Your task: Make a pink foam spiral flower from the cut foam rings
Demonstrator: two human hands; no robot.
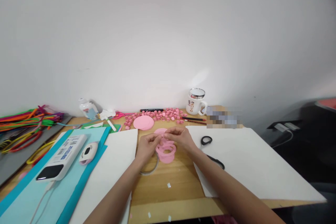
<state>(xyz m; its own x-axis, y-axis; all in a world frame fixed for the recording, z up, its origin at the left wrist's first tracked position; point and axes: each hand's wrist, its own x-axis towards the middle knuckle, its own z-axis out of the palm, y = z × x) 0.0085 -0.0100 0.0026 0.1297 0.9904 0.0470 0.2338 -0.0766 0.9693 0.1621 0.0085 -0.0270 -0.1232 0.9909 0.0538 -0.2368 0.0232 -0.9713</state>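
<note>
My left hand (148, 145) and my right hand (180, 138) meet over the middle of the table, fingertips pinched close together. Something small and apparently pink is between them, too small to make out against the pink behind. Right below the fingers lie overlapping pink paper rings (166, 159), partly covered by my hands. A grey ring (156, 166), perhaps a tape roll, shows in part under my left wrist. Beside my right forearm is a pair of scissors (206, 140) with black handles, its middle hidden by the arm.
Many small pink pieces (172, 114) and pink paper discs (143, 122) lie near the wall. A mug (193, 105) and pencils (194, 119) stand right of them. White sheets (236, 168) flank my arms. Leftward are a white device (63, 157), a bottle (88, 109) and pipe cleaners (31, 122).
</note>
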